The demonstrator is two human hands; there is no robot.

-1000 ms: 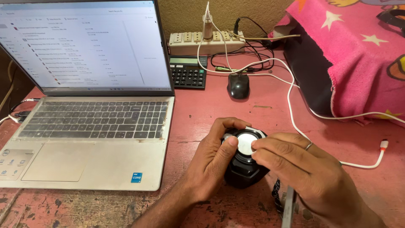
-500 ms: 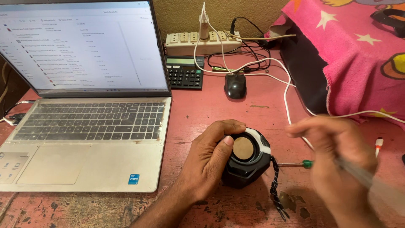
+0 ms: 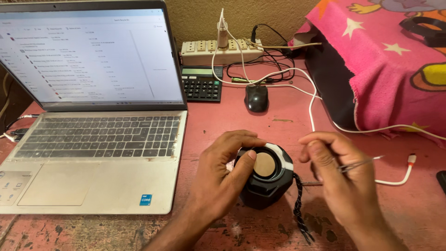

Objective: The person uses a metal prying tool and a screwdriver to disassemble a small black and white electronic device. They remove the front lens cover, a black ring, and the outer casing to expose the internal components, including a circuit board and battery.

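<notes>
A person is sitting at a worn pink surface (image 3: 409, 218), seen from above. The left hand (image 3: 223, 179) is wrapping around a small black speaker (image 3: 267, 179) standing near the front edge, thumb resting on its rim beside the round tan centre that is facing up toward the camera. The right hand (image 3: 344, 183) is hovering just to the right of the speaker, not touching it, its fingers pinching a thin pair of metal tweezers (image 3: 360, 163) whose long axis is lying nearly level, tips pointing right, away from the speaker. A braided cord (image 3: 298, 204) is trailing from the speaker toward the front edge. An open laptop (image 3: 93, 139) is sitting to the left.
</notes>
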